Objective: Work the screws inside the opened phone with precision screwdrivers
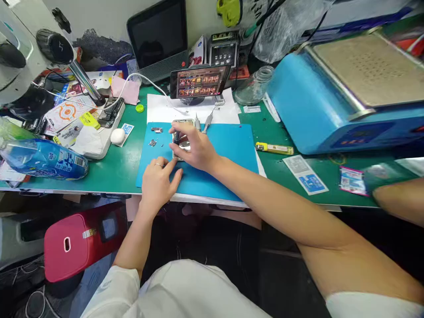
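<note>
Right hand is gripping a dark tool over the phone. Left hand is resting, fingers spread, at the phone's near edge. Small parts are lying to its left

Left hand: slim silvery ring around one finger. Behind fingers, bare forearms; farther back, white short-sleeved shirt, faint marking on left sleeve. Black garment over lap, pale stitching.

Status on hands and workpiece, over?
Right hand gripping dark tool over phone-like device. Left hand at device's near end. Right hand partly blocks view.
</note>
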`<action>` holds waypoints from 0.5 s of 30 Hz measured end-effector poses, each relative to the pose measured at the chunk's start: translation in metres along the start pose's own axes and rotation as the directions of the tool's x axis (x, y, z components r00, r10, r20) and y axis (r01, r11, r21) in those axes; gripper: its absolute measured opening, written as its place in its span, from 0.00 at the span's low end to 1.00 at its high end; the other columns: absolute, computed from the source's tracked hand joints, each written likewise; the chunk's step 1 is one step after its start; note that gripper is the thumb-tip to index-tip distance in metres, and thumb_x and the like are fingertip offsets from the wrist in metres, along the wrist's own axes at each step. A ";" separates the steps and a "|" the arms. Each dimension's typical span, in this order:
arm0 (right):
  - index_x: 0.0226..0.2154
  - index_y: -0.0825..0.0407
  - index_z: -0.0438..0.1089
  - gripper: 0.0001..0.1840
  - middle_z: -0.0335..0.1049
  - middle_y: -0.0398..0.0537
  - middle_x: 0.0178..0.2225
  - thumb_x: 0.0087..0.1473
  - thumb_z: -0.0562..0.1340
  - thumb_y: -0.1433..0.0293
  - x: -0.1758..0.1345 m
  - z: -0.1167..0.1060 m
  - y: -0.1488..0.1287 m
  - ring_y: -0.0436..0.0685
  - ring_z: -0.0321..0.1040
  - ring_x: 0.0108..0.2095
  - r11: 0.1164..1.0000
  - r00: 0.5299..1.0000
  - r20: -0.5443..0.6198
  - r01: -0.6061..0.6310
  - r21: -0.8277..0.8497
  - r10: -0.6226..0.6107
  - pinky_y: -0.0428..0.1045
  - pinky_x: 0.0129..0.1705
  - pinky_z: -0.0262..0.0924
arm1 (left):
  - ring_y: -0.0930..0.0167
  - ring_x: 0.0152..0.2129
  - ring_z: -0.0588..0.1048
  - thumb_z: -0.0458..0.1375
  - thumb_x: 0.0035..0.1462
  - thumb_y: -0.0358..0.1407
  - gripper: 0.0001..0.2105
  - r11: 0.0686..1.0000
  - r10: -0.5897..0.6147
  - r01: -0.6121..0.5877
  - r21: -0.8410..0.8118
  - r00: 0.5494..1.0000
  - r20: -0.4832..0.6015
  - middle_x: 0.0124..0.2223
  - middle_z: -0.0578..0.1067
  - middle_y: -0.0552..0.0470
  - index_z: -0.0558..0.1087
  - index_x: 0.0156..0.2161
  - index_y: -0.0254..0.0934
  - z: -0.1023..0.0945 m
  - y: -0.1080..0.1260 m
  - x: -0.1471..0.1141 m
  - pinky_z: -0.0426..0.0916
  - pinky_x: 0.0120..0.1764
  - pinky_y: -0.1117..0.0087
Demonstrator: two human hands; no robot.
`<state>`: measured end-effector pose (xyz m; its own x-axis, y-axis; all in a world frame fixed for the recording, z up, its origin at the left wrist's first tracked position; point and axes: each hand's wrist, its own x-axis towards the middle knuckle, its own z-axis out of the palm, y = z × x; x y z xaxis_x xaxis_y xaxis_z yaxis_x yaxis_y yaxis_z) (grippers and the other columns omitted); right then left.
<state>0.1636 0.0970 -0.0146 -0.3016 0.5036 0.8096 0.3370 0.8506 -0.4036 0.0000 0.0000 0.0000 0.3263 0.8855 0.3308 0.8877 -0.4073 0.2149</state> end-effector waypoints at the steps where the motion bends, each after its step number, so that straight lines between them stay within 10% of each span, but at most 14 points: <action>1: 0.65 0.42 0.52 0.28 0.72 0.48 0.49 0.68 0.60 0.69 0.000 0.000 0.000 0.54 0.73 0.38 1.000 1.000 0.005 -0.004 0.000 0.004 0.51 0.37 0.78 | 0.62 0.38 0.73 0.56 0.71 0.43 0.19 1.000 -0.003 0.003 0.001 1.000 0.005 0.42 0.75 0.45 0.77 0.60 0.36 0.000 0.000 0.000 0.67 0.40 0.63; 15: 0.67 0.40 0.49 0.29 0.73 0.45 0.44 0.68 0.56 0.69 -0.003 -0.002 0.000 0.54 0.74 0.34 0.995 0.993 0.068 -0.099 0.017 0.097 0.53 0.37 0.80 | 0.64 0.37 0.73 0.56 0.71 0.43 0.18 1.000 -0.015 0.015 -0.010 1.000 0.006 0.41 0.75 0.46 0.77 0.59 0.37 -0.002 0.000 0.001 0.67 0.40 0.64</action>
<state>0.1663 0.0954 -0.0161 -0.3273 0.5930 0.7357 0.3502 0.7992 -0.4885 -0.0006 0.0005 0.0016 0.3145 0.8930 0.3221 0.8894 -0.3957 0.2287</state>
